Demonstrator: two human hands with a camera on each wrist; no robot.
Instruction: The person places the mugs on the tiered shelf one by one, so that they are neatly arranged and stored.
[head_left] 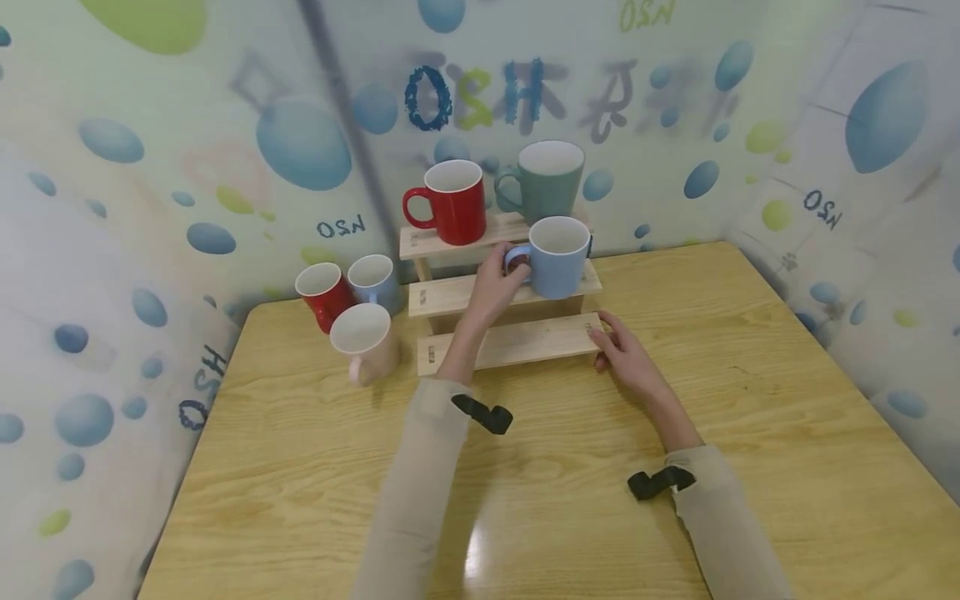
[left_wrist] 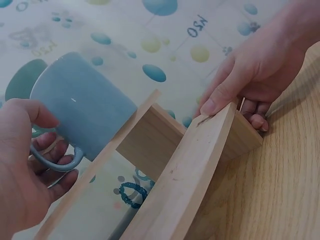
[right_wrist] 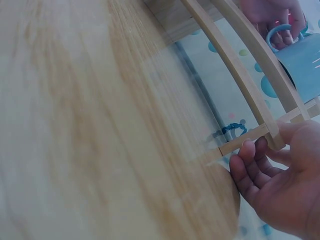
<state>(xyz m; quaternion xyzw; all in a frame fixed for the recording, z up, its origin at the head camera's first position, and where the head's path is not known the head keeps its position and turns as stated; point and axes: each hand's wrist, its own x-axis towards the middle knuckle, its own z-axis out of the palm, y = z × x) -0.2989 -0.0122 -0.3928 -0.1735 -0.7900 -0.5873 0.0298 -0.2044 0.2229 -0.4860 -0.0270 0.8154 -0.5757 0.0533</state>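
Note:
My left hand point(head_left: 497, 287) grips the handle of a light blue mug point(head_left: 558, 262) at the right part of the middle step of a wooden three-step rack point(head_left: 517, 342). In the left wrist view the mug point(left_wrist: 82, 102) stands upright relative to the step, its base right at the board. My right hand point(head_left: 626, 354) pinches the right end of the lowest step, thumb on top and fingers curled beneath, as the right wrist view also shows with the hand point(right_wrist: 285, 180) at the board's end. On the top step are a red mug point(head_left: 457, 208) and a green mug point(head_left: 551, 179).
Left of the rack, three more mugs stand close together on the wooden table point(head_left: 300, 467): a red one point(head_left: 326, 296), a light blue one point(head_left: 375, 283) and a pale pink one point(head_left: 367, 342). A patterned wall point(head_left: 225, 100) rises right behind the rack.

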